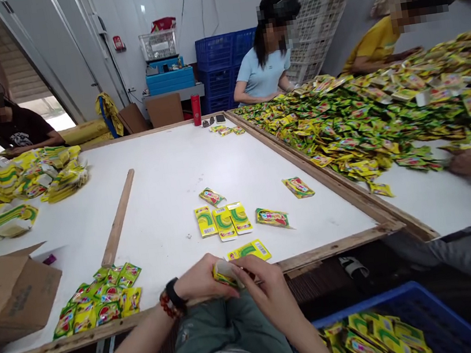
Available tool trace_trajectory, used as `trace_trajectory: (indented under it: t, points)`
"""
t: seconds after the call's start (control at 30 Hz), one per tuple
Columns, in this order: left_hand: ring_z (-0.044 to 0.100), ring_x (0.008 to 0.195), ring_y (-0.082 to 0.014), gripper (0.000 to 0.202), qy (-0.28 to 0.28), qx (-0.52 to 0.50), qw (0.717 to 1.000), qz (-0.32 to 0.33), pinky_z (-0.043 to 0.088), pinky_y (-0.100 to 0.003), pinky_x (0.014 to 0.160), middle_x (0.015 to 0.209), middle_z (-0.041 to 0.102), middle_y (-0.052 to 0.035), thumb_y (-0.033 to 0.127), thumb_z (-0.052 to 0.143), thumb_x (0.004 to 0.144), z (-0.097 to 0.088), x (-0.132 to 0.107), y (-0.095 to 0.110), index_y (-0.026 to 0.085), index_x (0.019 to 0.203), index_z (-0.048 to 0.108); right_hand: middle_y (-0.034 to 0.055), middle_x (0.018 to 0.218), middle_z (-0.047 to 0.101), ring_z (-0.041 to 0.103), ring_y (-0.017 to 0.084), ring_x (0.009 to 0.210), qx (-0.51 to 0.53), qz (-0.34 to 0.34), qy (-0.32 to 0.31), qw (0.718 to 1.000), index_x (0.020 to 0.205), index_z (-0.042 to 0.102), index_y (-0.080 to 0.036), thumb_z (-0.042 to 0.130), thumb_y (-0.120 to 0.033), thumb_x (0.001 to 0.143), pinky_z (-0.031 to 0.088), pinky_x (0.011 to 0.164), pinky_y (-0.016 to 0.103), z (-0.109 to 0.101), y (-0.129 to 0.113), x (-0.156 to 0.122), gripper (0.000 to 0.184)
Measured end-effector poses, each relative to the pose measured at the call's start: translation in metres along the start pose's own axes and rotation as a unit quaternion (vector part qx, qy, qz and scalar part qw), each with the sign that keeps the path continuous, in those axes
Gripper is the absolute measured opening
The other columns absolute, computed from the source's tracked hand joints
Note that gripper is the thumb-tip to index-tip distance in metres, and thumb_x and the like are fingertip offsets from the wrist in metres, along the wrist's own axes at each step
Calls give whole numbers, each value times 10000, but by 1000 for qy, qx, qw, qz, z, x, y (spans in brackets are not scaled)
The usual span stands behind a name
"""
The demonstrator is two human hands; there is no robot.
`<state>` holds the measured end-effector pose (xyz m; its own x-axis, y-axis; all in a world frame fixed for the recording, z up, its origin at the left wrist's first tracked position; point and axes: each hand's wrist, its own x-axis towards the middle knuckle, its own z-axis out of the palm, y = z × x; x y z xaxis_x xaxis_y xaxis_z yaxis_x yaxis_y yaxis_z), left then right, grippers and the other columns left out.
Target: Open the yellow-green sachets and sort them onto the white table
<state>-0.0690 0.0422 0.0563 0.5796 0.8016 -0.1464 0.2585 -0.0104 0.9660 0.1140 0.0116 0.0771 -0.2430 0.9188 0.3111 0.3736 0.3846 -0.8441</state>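
Down at the near edge of the counter (66, 344), the left hand (201, 279) and the right hand (269, 293) are closed together on a yellow sachet (224, 274), fingers curled around it, the packet bent between them and partly hidden. There's a black watch (173, 289) on the left wrist, with a beaded bracelet (168, 305) just beside it. Right in front of the hands, a flat barcoded sachet (248, 252) lies on the white top. Further out, three sachets (224, 223) sit side by side in a tight row, with another (212, 196) just above them and two more (272, 218) off to the right. Over on the left, a loose pile of red-and-yellow sachets (97, 301) lies near a wooden slat (117, 219) and a cardboard box (10, 293). Down at bottom right, a blue crate (367, 305) holds more packets, and across the counter, a co-worker's hand (470, 162) is at the edge of a huge heap of sachets (363, 117).
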Motion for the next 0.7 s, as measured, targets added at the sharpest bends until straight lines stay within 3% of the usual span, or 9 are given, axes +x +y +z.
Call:
trace_trajectory:
  t: [0.07,0.17,0.3,0.4,0.5,0.6,0.7]
  points:
    - [627,801,-178,465,129,-50,990,6,520,-269,733,956,686,-46,325,823,576,32,0,-5,148,979,672,86,803,735,683,208,724,-28,-2,27,999,899,739,-175,494,-273,919,538,658,308,1,0,5,265]
    - [627,1012,-227,759,356,17,934,28,520,-351,883,1282,566,-108,273,804,600,70,2,-22,203,1288,491,91,779,735,679,212,692,-34,42,79,995,862,735,-160,523,-295,898,524,633,309,1,5,6,254]
    - [628,1083,-269,729,486,130,863,49,536,-410,882,1270,574,-139,313,708,733,100,6,-48,209,1362,354,87,834,748,688,219,746,70,109,42,991,904,746,-170,580,-393,866,539,654,307,1,12,2,280]
    - [653,1030,-260,589,516,189,828,110,559,-400,824,1183,614,-113,328,676,768,106,9,-58,226,1278,401,102,952,755,694,253,859,158,167,1,973,1018,740,-174,654,-450,805,561,729,346,4,19,0,359]
    - [633,1083,-247,454,498,209,823,177,555,-395,843,1190,604,-94,279,626,801,103,11,-57,247,1203,418,107,1103,736,674,290,1021,237,201,-13,951,1097,728,-200,692,-474,769,540,882,427,10,24,-3,429]
    - [569,1196,-261,625,463,173,857,142,523,-418,924,1338,511,-147,271,630,797,98,9,-49,220,1330,307,97,1194,697,637,295,1129,255,164,-39,952,1134,713,-234,663,-454,807,457,1013,492,13,24,-6,397]
    - [637,1073,-256,621,394,123,907,77,541,-399,868,1235,588,-131,305,648,784,94,8,-46,214,1312,335,95,1167,700,651,304,1112,169,103,-45,979,1107,723,-243,684,-369,802,465,1008,502,14,21,-8,332]
